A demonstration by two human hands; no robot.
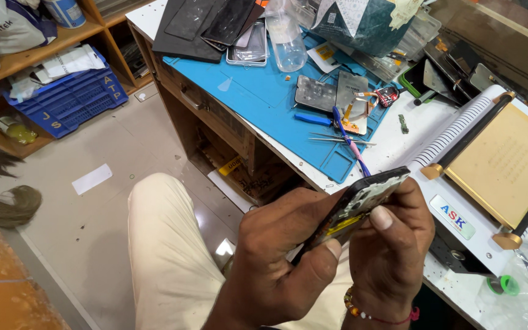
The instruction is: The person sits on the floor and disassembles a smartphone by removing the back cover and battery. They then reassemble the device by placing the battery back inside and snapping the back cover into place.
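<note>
I hold an opened black phone (366, 197) edge-on over my lap, its inner side with a yellow sticker and small parts facing me. My left hand (276, 250) wraps it from below, thumb pressed near the yellow sticker. My right hand (395, 241), with a bead bracelet at the wrist, grips the upper end, thumb on the phone's edge. Both hands sit just in front of the workbench edge.
A blue work mat (264, 91) holds metal plates (331, 93), tweezers (337, 139), a purple-handled tool (349, 142) and a clear bottle (285, 36). A white machine with a gold plate (508, 162) stands at right. Shelves and a blue crate (71, 98) are at left.
</note>
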